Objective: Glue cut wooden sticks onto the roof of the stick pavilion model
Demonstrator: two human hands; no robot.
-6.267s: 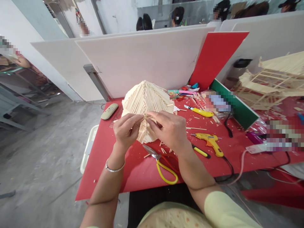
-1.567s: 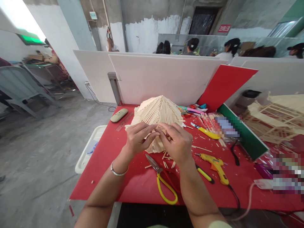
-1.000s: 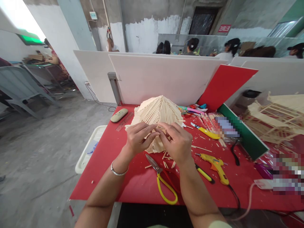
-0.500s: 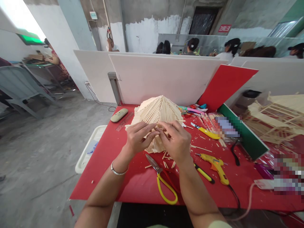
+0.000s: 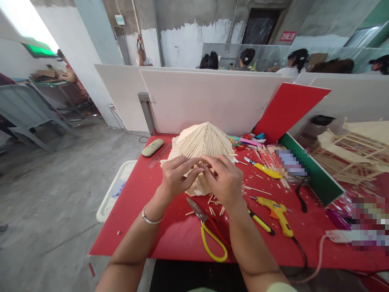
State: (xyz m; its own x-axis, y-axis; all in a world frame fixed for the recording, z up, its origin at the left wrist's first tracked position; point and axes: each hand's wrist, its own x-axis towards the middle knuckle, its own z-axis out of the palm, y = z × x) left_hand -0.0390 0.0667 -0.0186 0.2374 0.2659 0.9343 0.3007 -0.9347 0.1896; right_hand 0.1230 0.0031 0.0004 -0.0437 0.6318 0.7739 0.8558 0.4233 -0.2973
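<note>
Left hand [image 5: 178, 174] and right hand [image 5: 226, 178] curl nearly shut, fingertips close together; cannot tell whether anything is pinched. Stick model [image 5: 202, 142] sits beneath and just beyond them. Scissors [image 5: 202, 217] lie nearer the body; glue gun [image 5: 276, 209] lies to their right.

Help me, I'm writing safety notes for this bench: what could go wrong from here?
The scissors point towards the left hand; lowering it might mean a prick.
The utility knife right of the stick model has its blade bared; reaching there could cut the right hand.
The glue gun lies on the red tabletop; if hot, which I can't tell, it may burn skin.
</note>
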